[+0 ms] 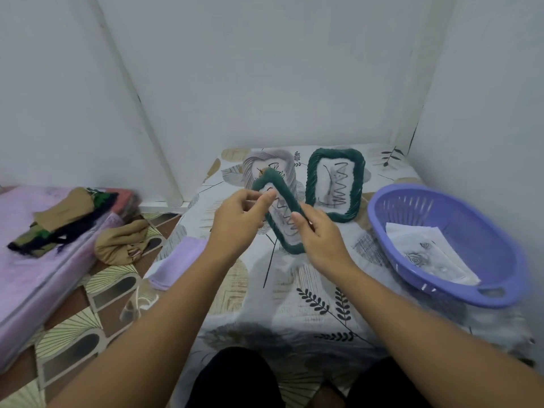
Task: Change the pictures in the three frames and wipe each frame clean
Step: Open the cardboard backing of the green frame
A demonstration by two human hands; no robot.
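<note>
Leaf-print bed (309, 290), three frames, two green, one grey (290, 167)

The grey ribbed picture frame (269, 166) was partly hidden behind the held green twisted-rope frame (282, 213). The hands (235, 222) covered that frame's side edges. The sketches on the white papers (426, 254) in the purple plastic basket (441, 201) were too blurred to identify.

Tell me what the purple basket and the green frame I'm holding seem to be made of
The purple basket looks like moulded plastic: smooth, slightly glossy, with slotted walls and a cut-out handle. The green frame, gripped by the left hand and right hand, has a matte, twisted, rope-like surface; whether that is wound cord or moulded resin, the blurred view leaves open.
</note>
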